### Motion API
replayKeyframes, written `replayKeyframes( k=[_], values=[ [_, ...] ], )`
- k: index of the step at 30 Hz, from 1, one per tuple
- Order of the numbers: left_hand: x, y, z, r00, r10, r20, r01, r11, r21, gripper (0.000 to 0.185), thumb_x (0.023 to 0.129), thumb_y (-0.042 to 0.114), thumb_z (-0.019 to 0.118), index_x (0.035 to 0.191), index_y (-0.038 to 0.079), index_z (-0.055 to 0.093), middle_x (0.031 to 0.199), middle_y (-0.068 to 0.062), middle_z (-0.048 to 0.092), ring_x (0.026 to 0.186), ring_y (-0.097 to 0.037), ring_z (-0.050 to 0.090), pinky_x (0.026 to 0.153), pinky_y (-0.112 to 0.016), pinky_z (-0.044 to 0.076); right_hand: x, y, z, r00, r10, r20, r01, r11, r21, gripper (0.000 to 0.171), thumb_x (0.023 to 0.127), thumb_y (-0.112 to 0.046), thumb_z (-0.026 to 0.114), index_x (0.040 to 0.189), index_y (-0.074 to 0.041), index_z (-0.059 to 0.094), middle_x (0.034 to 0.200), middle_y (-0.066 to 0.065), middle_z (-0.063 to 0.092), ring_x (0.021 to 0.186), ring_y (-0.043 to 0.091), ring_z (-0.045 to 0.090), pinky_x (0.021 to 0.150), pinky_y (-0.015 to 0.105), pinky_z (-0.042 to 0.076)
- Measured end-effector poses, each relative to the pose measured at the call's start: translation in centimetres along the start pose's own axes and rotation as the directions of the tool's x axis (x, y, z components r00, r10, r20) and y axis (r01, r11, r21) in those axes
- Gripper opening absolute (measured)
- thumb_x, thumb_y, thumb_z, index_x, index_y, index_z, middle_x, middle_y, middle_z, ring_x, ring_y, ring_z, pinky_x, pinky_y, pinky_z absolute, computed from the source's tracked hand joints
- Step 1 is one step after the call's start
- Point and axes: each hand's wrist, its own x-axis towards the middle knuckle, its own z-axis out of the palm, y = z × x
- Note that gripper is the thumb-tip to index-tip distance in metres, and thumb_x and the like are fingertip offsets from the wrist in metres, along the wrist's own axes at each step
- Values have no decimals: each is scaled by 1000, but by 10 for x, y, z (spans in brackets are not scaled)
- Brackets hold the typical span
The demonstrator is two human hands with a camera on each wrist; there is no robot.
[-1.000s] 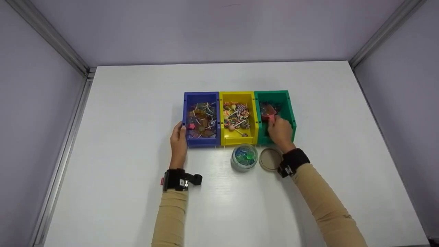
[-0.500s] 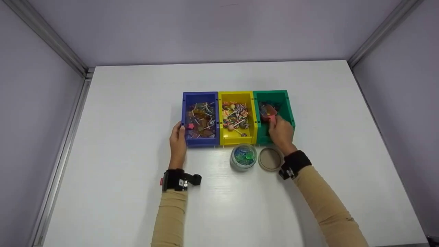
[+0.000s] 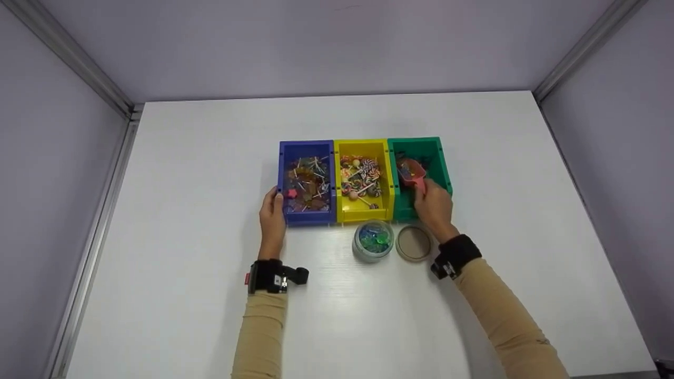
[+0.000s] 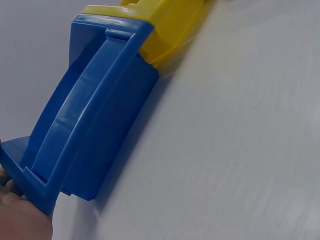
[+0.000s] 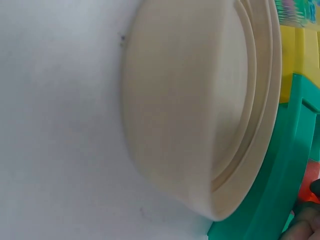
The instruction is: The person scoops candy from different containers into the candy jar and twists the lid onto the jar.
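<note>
My right hand [image 3: 436, 207] grips the handle of a pink scoop [image 3: 412, 172] inside the green bin [image 3: 433, 147]. Small bluish and clear pieces lie in the scoop's bowl, and more sit around it at the bin's back. On the far left, my left hand [image 3: 272, 216] holds the side wall of the blue bin [image 3: 307, 217], thumb at the rim. In front of the bins stands a clear jar [image 3: 372, 257] filled with blue and green pieces. Beside the jar, a beige round lid [image 3: 414, 243] rests with its hollow side up.
Between the blue and green bins sits a yellow bin [image 3: 364, 215] with swirled lollipops. The blue bin holds stick candies, amber and clear pieces, and a pink star-shaped piece [image 3: 291, 193]. A white table [image 3: 337, 316] carries everything, with grey walls [image 3: 337, 52] around it.
The scoop has come slightly up and towards me within the green bin, with pieces now showing in its bowl. My left hand keeps its place on the blue bin.
</note>
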Motion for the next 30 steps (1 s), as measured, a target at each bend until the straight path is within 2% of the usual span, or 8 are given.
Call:
replayKeyframes(
  k=[8, 18, 30],
  values=[
    [0, 1, -1, 1000, -7, 15, 7, 1000, 23, 47, 106, 26, 36, 147, 3, 36, 152, -17, 40, 144, -29, 35, 122, -42, 30, -4, 4, 0, 999, -26, -32, 26, 999, 26, 31, 100, -20, 50, 108, 8, 61, 93, 25, 66, 79, 33, 58, 76, 49, 53],
    [0, 2, -2, 1000, -4, 13, 4, 999, 33, 46, 106, 25, 35, 146, 3, 36, 152, -18, 40, 144, -30, 36, 122, -43, 30, -8, 7, -1, 997, -46, -63, 50, 997, 55, 32, 100, -19, 51, 113, 8, 60, 92, 25, 65, 79, 33, 56, 71, 44, 50],
    [-1, 1, -1, 1000, -11, 16, 10, 1000, 25, 46, 106, 25, 35, 146, 4, 36, 152, -17, 41, 144, -29, 36, 122, -42, 30, -11, 7, -4, 995, -60, -81, 65, 996, 61, 31, 99, -17, 53, 114, 9, 61, 92, 26, 65, 78, 32, 57, 72, 47, 50]
  ],
)
